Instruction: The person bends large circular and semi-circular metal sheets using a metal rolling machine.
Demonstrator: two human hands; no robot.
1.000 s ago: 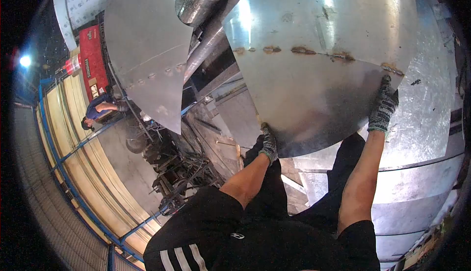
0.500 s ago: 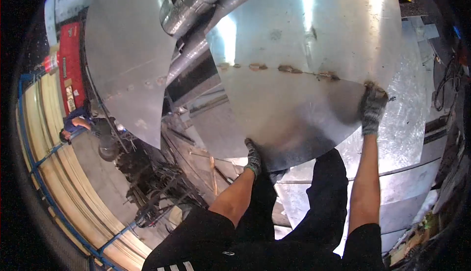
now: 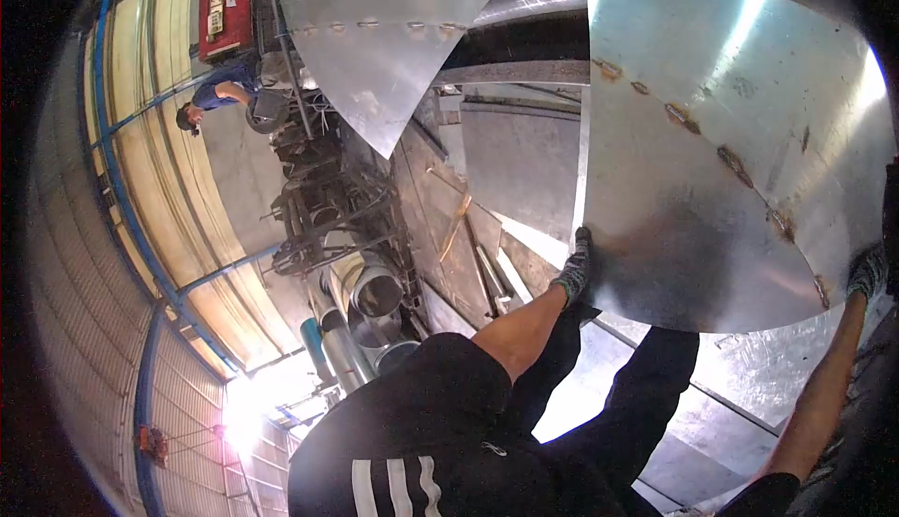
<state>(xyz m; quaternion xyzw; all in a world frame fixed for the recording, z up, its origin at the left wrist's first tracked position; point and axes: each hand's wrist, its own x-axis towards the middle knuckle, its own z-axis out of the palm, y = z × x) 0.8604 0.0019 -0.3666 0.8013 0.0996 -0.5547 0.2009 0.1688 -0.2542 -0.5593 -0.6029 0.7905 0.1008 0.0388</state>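
Note:
A large, shiny metal sheet with a rounded lower edge fills the right of the head view. Brownish spot welds run diagonally across its face. My left hand, in a grey knit glove, is closed on the sheet's lower left edge, its thumb pointing up. At the right edge of the same sheet, my right hand in a matching glove grips the rim; its fingers are partly hidden in shadow. Another metal sheet, pointed at the bottom and also seamed with welds, stands at the upper middle.
Behind the sheets runs a dark cylindrical bar. Metal pipes and cluttered machinery lie to the left. A co-worker in blue is near a red cabinet. Flat metal plates cover the floor by my legs.
My view has swung left, so the scene sits further right. The held sheet has turned, its weld line now sloping more steeply. Both hands remain on its edges.

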